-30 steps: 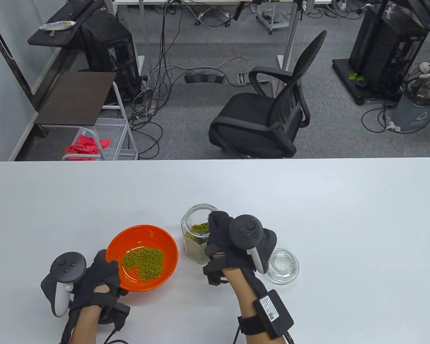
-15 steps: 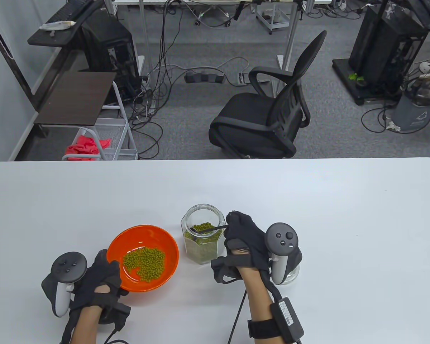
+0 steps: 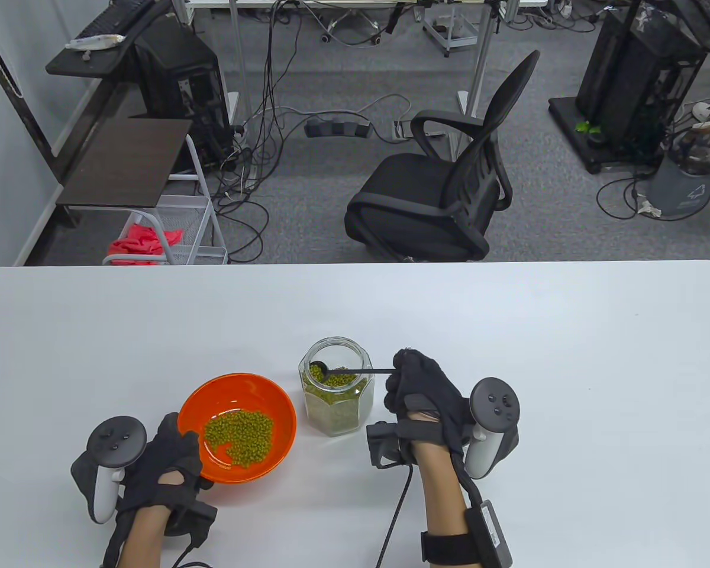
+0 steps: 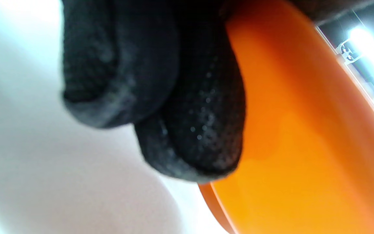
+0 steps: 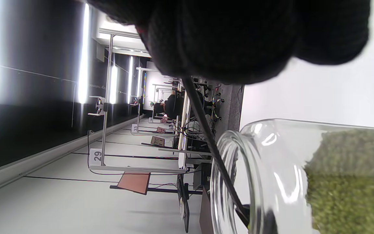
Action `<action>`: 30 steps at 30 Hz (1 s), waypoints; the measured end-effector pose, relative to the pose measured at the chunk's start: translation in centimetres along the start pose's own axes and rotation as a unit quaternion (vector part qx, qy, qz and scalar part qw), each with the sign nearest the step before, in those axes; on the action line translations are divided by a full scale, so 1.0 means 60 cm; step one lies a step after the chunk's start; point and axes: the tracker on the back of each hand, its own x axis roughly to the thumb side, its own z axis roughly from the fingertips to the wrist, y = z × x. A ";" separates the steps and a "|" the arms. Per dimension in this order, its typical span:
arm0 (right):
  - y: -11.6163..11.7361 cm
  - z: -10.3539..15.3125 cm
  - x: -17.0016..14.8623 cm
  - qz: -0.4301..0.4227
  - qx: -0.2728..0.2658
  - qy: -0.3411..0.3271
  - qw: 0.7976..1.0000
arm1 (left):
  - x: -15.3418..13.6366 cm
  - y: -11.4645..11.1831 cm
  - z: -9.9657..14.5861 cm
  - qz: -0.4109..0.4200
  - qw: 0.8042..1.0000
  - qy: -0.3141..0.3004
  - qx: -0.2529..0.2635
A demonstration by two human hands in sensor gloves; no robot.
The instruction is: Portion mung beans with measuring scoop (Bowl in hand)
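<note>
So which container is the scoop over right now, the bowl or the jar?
The glass jar. The right hand holds the scoop, loaded with beans, at the jar's open mouth. The orange bowl, gripped by the left hand, sits apart.

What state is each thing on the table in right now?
Jar: open, upright, partly full of beans.
Scoop: loaded, bowl inside the jar mouth, held by right hand.
Bowl: some beans inside, rim gripped by left hand.

Bowl (image 4: 304, 130): we see only its blurred orange wall.
Scoop (image 5: 206, 130): our right-wrist view hides the cup.
</note>
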 end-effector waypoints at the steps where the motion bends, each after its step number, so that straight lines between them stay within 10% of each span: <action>1: -0.002 0.000 0.000 -0.001 0.000 0.001 1.000 | 0.000 0.000 0.000 0.000 1.000 0.000 0.000; 18: -0.041 0.007 0.028 -0.052 -0.009 -0.009 0.999 | 0.001 -0.003 0.000 -0.004 1.000 0.004 -0.001; 30: 0.013 0.043 0.065 -0.057 0.063 -0.062 0.994 | 0.001 -0.004 -0.001 -0.005 1.000 0.005 -0.002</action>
